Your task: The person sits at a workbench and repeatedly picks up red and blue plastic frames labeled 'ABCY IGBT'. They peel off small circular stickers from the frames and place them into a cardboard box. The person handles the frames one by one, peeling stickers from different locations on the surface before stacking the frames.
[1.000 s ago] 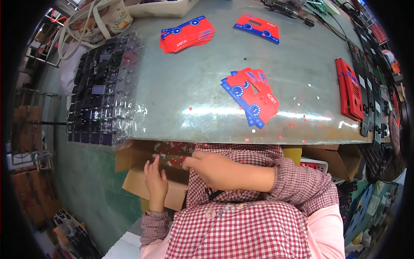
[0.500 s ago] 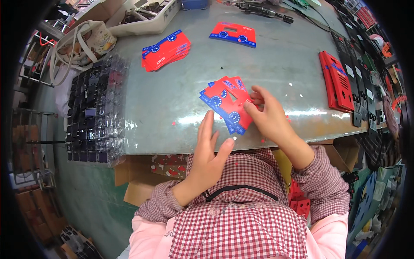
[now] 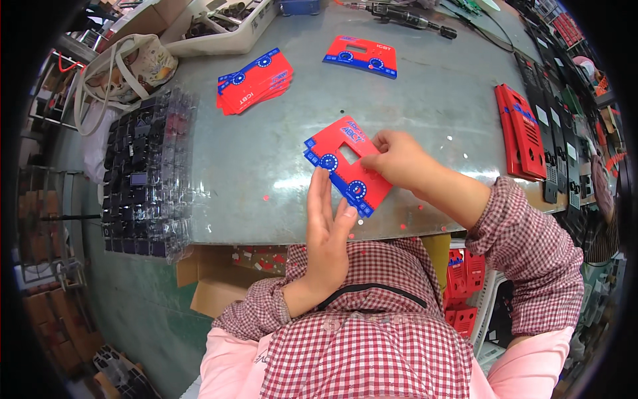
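Observation:
A small stack of red-and-blue face plates (image 3: 333, 138), with a rectangular window and two round dial prints, lies tilted near the table's front edge. My right hand (image 3: 403, 161) pinches the stack along its upper right edge, thumb on top. At the lower left edge, my left hand (image 3: 327, 229) rests against the plates with its fingers stretched out and thumb apart. A fanned pile of the same plates (image 3: 266, 83) lies farther off to the left. Another plate or thin stack (image 3: 379, 50) lies at the back, right of that pile.
Plastic-wrapped dark parts (image 3: 136, 179) line the left side, below a cloth bag (image 3: 129, 70) and a white bin of metal parts (image 3: 249, 36). A power screwdriver (image 3: 405, 16) lies at the back. Red cases (image 3: 518, 133) stand at the right edge. Small punched-out bits dot the tabletop.
The fanned plates between my hands are now lined up more evenly. My right hand has shifted left along their edge, and its elbow has swung out to the right.

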Available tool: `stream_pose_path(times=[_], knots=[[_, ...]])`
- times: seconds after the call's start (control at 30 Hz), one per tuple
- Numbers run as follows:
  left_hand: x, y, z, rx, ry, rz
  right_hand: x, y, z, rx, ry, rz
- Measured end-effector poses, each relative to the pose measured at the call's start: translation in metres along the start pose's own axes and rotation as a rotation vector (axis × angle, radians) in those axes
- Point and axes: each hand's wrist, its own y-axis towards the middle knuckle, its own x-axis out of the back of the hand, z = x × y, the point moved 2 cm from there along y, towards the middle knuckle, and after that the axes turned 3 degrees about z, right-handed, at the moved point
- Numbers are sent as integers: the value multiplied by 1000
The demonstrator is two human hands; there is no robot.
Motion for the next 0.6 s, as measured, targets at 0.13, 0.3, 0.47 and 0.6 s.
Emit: stream_pose_path(times=[0.13,0.3,0.47,0.6], knots=[[3,0,5,-18,19,-1,2,-4,1,102,55,-69],[4,1,7,-65,23,24,2,-3,-2,-30,179,-88],[4,2,7,-65,-1,14,-2,-3,4,53,343,64],[12,-1,5,-99,96,-97,-6,-21,19,495,-109,-116]])
